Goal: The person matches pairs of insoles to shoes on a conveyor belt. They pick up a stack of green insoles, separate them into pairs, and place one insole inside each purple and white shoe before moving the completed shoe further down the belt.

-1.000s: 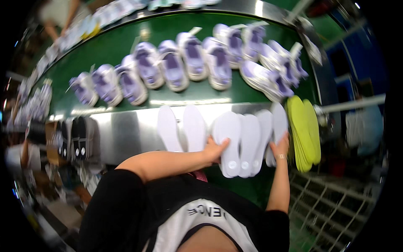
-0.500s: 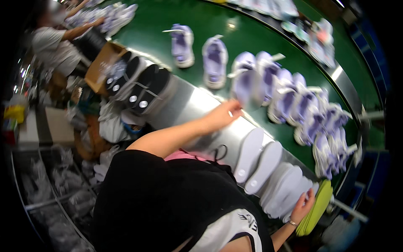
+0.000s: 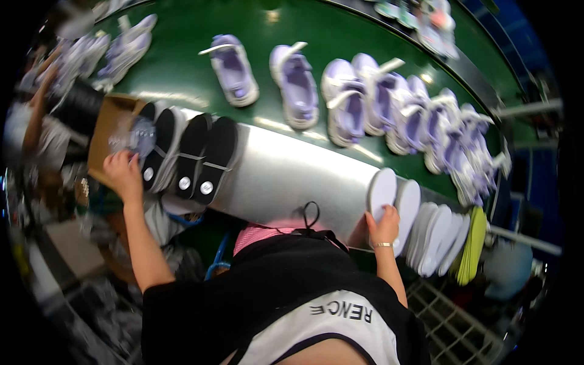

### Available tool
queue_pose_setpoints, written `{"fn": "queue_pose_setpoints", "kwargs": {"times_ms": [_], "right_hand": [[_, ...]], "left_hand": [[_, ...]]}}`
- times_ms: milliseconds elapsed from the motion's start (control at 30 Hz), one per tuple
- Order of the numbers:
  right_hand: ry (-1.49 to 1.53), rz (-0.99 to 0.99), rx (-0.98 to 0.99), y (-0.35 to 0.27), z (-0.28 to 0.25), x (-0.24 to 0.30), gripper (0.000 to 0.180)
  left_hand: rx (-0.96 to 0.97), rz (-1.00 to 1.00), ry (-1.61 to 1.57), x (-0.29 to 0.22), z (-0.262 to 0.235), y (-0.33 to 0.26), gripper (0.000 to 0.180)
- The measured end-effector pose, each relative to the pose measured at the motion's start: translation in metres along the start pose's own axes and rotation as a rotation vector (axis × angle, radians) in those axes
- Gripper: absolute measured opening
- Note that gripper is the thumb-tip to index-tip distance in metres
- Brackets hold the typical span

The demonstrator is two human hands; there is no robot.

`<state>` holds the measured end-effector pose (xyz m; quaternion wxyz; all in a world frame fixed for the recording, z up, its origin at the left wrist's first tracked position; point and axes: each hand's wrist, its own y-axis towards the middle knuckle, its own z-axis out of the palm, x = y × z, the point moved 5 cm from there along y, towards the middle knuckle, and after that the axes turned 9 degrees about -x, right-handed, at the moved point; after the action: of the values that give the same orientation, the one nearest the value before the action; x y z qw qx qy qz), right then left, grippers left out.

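Observation:
My left hand point(image 3: 125, 173) reaches to a brown cardboard box point(image 3: 104, 131) at the left, its fingers slightly bent and apart beside clear plastic pieces point(image 3: 141, 135) inside. Nothing shows in its grasp. On the right, my right hand point(image 3: 384, 226) has its thumb and fingers closed around the lower end of a white insole point(image 3: 382, 187). A second white insole point(image 3: 407, 204) lies right beside it. Bundles of black insoles point(image 3: 219, 155), tied with thin bands and bearing round white stickers, lie next to the box.
Lavender and white sneakers point(image 3: 296, 88) stand along the green conveyor point(image 3: 182, 55) beyond the metal ledge point(image 3: 280, 170). More white insoles point(image 3: 435, 237) and a yellow-green stack point(image 3: 472, 246) lie at the right. Another person's arm point(image 3: 39, 103) is at the far left. A wire rack point(image 3: 462, 325) stands below right.
My left hand has gone from the middle of the ledge to the box at the left. My right hand has moved from beside the yellow-green stack to the white insole. The view has turned.

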<state>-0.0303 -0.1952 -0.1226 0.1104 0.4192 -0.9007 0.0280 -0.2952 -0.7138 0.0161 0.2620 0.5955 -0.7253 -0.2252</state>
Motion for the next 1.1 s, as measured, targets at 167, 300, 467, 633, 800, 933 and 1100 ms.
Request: {"fn": "queue_pose_setpoints", "kwargs": {"times_ms": [167,300,467,633,800,933,1100], "right_hand": [[-0.019,0.023,-0.081,0.005,-0.003,0.003,0.047],[-0.063,0.092,-0.050,0.003,-0.009,-0.006,0.047],[-0.015,0.091,-0.088,0.006,-0.009,-0.011,0.046],[0.157,0.158,-0.172,0.007,-0.038,-0.020,0.034],[0.481,-0.035,-0.238,0.047,-0.107,0.026,0.011],[0.152,-0.516,-0.210,0.091,-0.122,0.106,0.010],[-0.235,-0.723,0.020,0.133,-0.092,0.163,0.005]], "left_hand": [[0.012,0.270,-0.385,-0.125,-0.024,0.024,0.011],[0.156,0.673,-0.844,-0.251,-0.006,-0.015,0.011],[0.227,1.012,-1.086,-0.344,-0.008,-0.076,0.012],[0.255,1.031,-1.268,-0.363,-0.030,-0.058,0.028],[0.357,0.145,-1.251,-0.363,0.050,0.034,0.031],[0.332,0.030,-1.199,-0.402,0.123,0.076,0.042],[0.654,0.118,-1.302,-0.443,0.145,0.100,0.030]]}}
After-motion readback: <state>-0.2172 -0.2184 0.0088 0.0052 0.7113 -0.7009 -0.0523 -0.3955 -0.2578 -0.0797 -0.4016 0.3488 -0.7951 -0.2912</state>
